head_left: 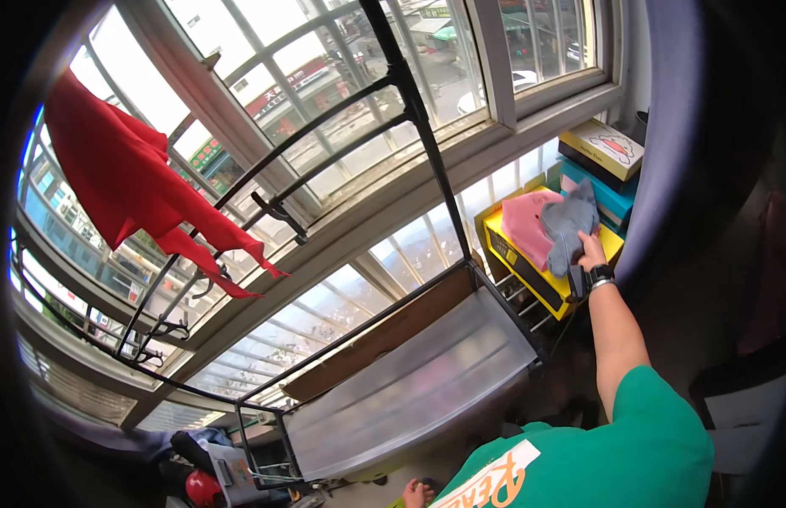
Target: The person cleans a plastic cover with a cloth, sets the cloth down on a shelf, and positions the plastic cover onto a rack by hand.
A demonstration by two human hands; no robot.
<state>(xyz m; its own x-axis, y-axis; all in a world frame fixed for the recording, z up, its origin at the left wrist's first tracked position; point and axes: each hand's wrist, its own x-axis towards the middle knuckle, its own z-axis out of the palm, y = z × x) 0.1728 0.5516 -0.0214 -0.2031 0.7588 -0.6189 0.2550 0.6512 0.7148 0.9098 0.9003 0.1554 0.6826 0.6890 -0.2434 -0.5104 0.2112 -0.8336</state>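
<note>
My right hand (592, 251), with a dark watch (598, 275) on the wrist, is closed on a crumpled grey cloth (566, 230). The grey cloth rests over a yellow box (539, 279), beside a folded pink cloth (526, 222) on the same box. Its exact kind of garment I cannot make out. Low at the bottom edge, my left hand (416, 493) shows only in part, close to my green shirt. Its fingers look curled, and something dark shows at them, too small to name.
A black metal rack (427, 152) stands before the barred windows, with a red garment (113, 169) hanging at left. Below is a translucent-covered bin (410, 389). Behind the yellow box are stacked a teal box (609, 201) and a pale-lidded box (603, 144). A red helmet-like object (202, 487) lies lower left.
</note>
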